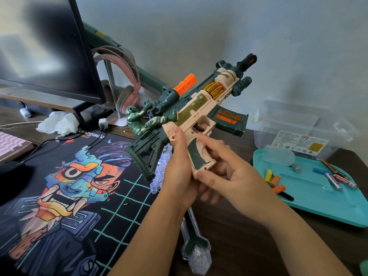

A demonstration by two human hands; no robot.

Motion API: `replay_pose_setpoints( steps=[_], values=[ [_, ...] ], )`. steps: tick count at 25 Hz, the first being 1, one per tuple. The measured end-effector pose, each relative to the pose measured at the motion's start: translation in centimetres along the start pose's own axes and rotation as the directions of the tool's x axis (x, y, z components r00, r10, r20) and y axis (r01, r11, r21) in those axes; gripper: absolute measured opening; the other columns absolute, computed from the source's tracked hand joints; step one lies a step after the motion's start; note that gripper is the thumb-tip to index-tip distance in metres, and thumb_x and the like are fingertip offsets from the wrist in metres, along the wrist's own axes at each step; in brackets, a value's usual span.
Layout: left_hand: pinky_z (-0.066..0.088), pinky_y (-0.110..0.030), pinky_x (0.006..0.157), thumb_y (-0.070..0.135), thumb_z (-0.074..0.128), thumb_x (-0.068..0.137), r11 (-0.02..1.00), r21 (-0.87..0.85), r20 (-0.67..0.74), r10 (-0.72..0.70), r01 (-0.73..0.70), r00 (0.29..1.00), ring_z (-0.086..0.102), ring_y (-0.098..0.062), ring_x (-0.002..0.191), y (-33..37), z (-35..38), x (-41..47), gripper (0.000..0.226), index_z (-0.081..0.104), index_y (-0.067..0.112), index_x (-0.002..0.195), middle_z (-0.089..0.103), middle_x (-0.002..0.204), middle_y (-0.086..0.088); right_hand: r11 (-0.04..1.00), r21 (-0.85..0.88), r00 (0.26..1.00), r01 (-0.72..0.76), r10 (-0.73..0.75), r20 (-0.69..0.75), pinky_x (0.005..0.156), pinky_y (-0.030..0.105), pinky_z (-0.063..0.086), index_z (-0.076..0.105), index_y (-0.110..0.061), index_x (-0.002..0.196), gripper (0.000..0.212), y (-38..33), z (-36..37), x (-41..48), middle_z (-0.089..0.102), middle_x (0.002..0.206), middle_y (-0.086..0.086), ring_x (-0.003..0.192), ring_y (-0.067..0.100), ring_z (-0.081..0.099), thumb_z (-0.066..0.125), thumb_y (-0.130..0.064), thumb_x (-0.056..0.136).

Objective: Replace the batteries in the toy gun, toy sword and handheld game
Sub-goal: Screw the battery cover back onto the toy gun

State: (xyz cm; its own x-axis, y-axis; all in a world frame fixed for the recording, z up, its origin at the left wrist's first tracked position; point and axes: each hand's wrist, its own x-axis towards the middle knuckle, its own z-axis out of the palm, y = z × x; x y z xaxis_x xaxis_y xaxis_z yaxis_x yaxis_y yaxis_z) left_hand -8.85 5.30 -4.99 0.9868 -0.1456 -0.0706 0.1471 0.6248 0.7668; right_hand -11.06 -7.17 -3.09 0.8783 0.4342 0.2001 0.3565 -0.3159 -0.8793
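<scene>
A tan and dark green toy gun [196,108] with an orange scope tip and a green soldier figure is held up over the desk, muzzle pointing up and right. My left hand [180,168] grips it behind the handle. My right hand [225,172] wraps the pistol grip from the right, a finger in the trigger guard. A clear plastic toy sword [196,248] lies on the desk beneath my arms, partly hidden. Loose batteries [275,181], yellow and orange, lie on the teal tray [318,196] at right, with red-and-white ones [338,181] further right. No handheld game is visible.
A monitor [45,46] stands at the left with pink headphones [127,82] on a stand behind it. A printed desk mat [59,186] covers the left of the desk. A clear plastic box [298,126] sits behind the tray. Crumpled tissue [59,123] and cables lie near the monitor base.
</scene>
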Motion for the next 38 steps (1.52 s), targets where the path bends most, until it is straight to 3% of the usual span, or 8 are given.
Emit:
replay_pose_setpoints(
  steps=[4, 7, 11, 16, 23, 28, 34, 38],
  values=[
    [0.054, -0.038, 0.078, 0.037, 0.061, 0.082, 0.99, 0.008, -0.043, 0.138, -0.138, 0.989, 0.073, -0.019, 0.075, 1.0, -0.2, 0.0, 0.031, 0.079, 0.011, 0.078, 0.076, 0.085, -0.01, 0.998, 0.007, 0.974, 0.057, -0.054, -0.219, 0.058, 0.021, 0.054, 0.052, -0.042, 0.129, 0.043, 0.7, 1.3, 0.2, 0.07, 0.076, -0.005, 0.065, 0.012, 0.069, 0.059, -0.027, 0.09],
    [0.059, -0.034, 0.074, 0.005, 0.058, 0.092, 0.965, 0.051, -0.116, 0.263, -0.258, 0.958, 0.067, -0.013, 0.06, 3.4, -1.3, -0.6, 0.015, 0.071, 0.008, 0.087, 0.069, 0.071, -0.004, 0.997, -0.071, 0.927, 0.039, -0.063, -0.37, 0.059, 0.018, 0.052, 0.068, -0.034, 0.1, 0.014, 0.4, 1.5, 0.9, 0.068, 0.07, -0.01, 0.067, 0.006, 0.067, 0.06, -0.025, 0.09],
    [0.051, -0.027, 0.058, 0.002, 0.048, 0.095, 0.934, 0.142, -0.149, 0.349, -0.329, 0.925, 0.045, -0.009, 0.048, 7.6, -5.0, -2.4, 0.015, 0.058, 0.011, 0.089, 0.052, 0.065, -0.001, 0.936, -0.352, 0.993, 0.03, -0.068, -0.096, 0.07, 0.011, 0.043, 0.073, -0.029, 0.085, 0.007, -0.9, 3.9, 3.5, 0.067, 0.082, -0.013, 0.078, -0.001, 0.059, 0.067, -0.025, 0.086],
    [0.048, -0.026, 0.054, 0.001, 0.047, 0.095, 0.914, 0.185, -0.196, 0.394, -0.361, 0.898, 0.041, -0.009, 0.047, 9.7, -9.0, -5.4, 0.028, 0.058, 0.014, 0.072, 0.046, 0.063, -0.002, 0.773, -0.606, 0.964, 0.19, -0.031, 0.263, 0.085, 0.029, 0.042, 0.073, -0.015, 0.101, 0.018, -0.5, 11.6, 6.9, 0.066, 0.106, 0.006, 0.1, 0.021, 0.059, 0.06, -0.021, 0.09],
    [0.049, -0.026, 0.054, 0.002, 0.046, 0.095, 0.928, 0.159, -0.228, 0.367, -0.337, 0.902, 0.04, -0.01, 0.048, 9.2, -10.6, -6.2, 0.019, 0.051, 0.008, 0.078, 0.047, 0.059, 0.001, 0.653, -0.742, 0.908, 0.152, 0.204, 0.366, 0.091, 0.031, 0.043, 0.068, -0.015, 0.117, 0.027, -1.0, 14.8, 8.5, 0.056, 0.124, 0.012, 0.112, 0.029, 0.056, 0.056, -0.025, 0.094],
    [0.05, -0.024, 0.056, 0.005, 0.047, 0.096, 0.939, 0.169, -0.236, 0.334, -0.3, 0.912, 0.04, -0.011, 0.051, 8.6, -10.4, -5.7, 0.013, 0.05, 0.006, 0.083, 0.046, 0.055, 0.003, 0.565, -0.785, 0.933, 0.256, 0.068, 0.353, 0.073, 0.033, 0.044, 0.065, -0.007, 0.098, 0.016, 0.0, 16.0, 7.6, 0.055, 0.107, 0.011, 0.095, 0.03, 0.06, 0.052, -0.015, 0.093],
    [0.048, -0.026, 0.06, 0.018, 0.05, 0.1, 0.947, 0.104, -0.143, 0.317, -0.304, 0.938, 0.043, -0.009, 0.051, 6.9, -7.2, -4.2, 0.011, 0.06, 0.013, 0.101, 0.05, 0.067, 0.001, 0.964, -0.247, 0.995, -0.101, 0.095, -0.035, 0.058, 0.022, 0.05, 0.064, -0.019, 0.084, 0.014, -2.4, 8.1, 3.8, 0.067, 0.074, -0.003, 0.061, 0.006, 0.063, 0.055, -0.023, 0.094],
    [0.046, -0.02, 0.053, 0.03, 0.047, 0.102, 0.959, 0.041, -0.015, 0.281, -0.28, 0.96, 0.044, -0.009, 0.055, 4.1, -3.2, -1.3, 0.03, 0.056, 0.014, 0.126, 0.049, 0.071, -0.001, 0.992, -0.107, 0.981, -0.061, 0.04, -0.188, 0.052, 0.01, 0.045, 0.063, -0.026, 0.085, 0.011, -3.9, 3.6, 0.5, 0.065, 0.067, -0.006, 0.056, -0.001, 0.06, 0.055, -0.026, 0.093]
  ],
)
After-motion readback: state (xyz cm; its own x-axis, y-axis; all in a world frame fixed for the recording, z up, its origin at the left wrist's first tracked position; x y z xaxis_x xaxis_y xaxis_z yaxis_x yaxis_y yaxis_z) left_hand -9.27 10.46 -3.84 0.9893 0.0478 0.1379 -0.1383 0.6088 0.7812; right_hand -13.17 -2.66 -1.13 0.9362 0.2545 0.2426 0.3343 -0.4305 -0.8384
